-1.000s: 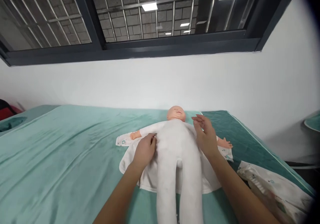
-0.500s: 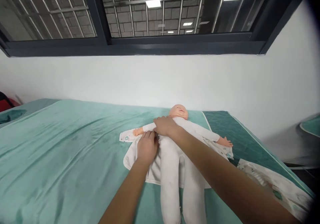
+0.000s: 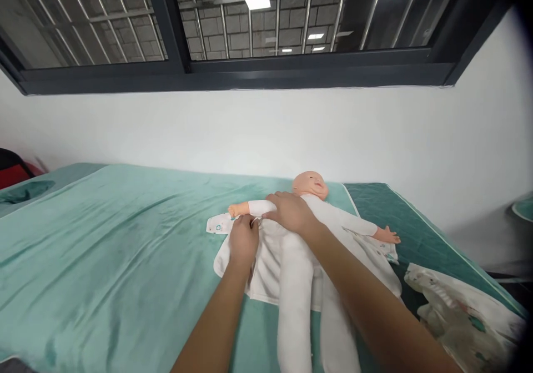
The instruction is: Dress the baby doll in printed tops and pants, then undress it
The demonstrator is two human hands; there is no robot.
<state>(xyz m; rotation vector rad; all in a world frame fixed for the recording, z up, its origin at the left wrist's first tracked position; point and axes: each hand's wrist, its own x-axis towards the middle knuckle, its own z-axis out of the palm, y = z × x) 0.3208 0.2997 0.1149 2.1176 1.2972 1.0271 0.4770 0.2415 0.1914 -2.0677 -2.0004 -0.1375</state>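
Red object [image 3: 11,169]: at the far left edge, beyond the bed; too cut off to identify.
Green sheet [image 3: 104,240]: covers the bed from the left edge to past the middle, lightly creased.
White cloth [image 3: 261,276]: spread flat on the green sheet under the doll, with a printed corner poking out to the left below the doll's outstretched arm.
Left hand [image 3: 244,240]: on the white cloth just beside the doll's side, under its armpit. The fingers are bent and their tips are drawn together at the cloth's edge; whether they pinch it cannot be told.
Right hand [image 3: 291,213]: reaches across the doll's chest and lies palm down on its shoulder, fingers curved over the upper sleeve. Whether they squeeze the sleeve cannot be told. Its fingertips are close to the left hand's.
Doll [image 3: 293,256]: on its back on the white cloth, right of the bed's middle, head toward the wall, arms spread, in a white suit.
Dark blanket [image 3: 375,203]: under the doll's far arm, right of the green sheet.
Printed cloth [image 3: 453,306]: crumpled at the bed's right edge, apart from the doll.
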